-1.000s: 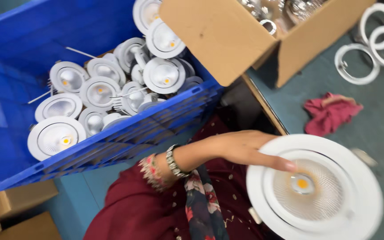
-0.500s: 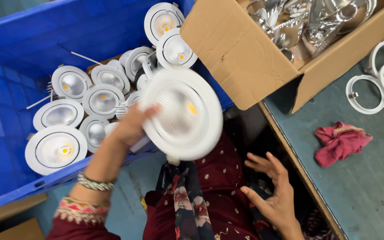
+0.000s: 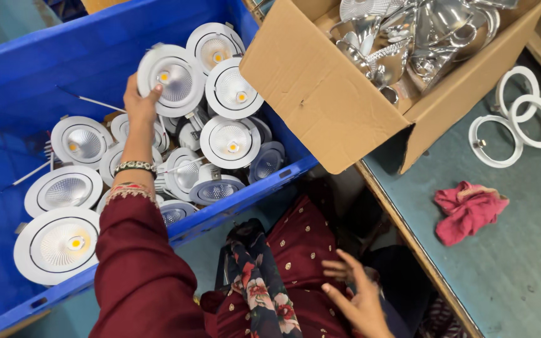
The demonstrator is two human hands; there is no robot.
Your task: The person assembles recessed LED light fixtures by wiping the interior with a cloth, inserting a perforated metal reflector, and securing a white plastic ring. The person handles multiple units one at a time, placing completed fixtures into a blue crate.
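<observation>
My left hand [image 3: 138,103] reaches into the blue plastic crate [image 3: 45,56] and grips a round white recessed light fitting [image 3: 173,80] by its rim, held over the pile of several similar white fittings [image 3: 230,141]. My right hand [image 3: 358,297] hovers open over my lap, fingers spread, holding nothing. A beaded bracelet [image 3: 134,167] sits on my left wrist above the dark red sleeve [image 3: 139,269].
A cardboard box [image 3: 320,94] of shiny metal reflectors [image 3: 408,31] rests on the crate's corner and the grey-green table [image 3: 521,263]. Three white rings [image 3: 511,122] and a crumpled pink cloth [image 3: 468,209] lie on the table at right.
My left hand carried the white light fitting from the table side across into the blue crate. My right hand dropped lower over my lap, still holding nothing.
</observation>
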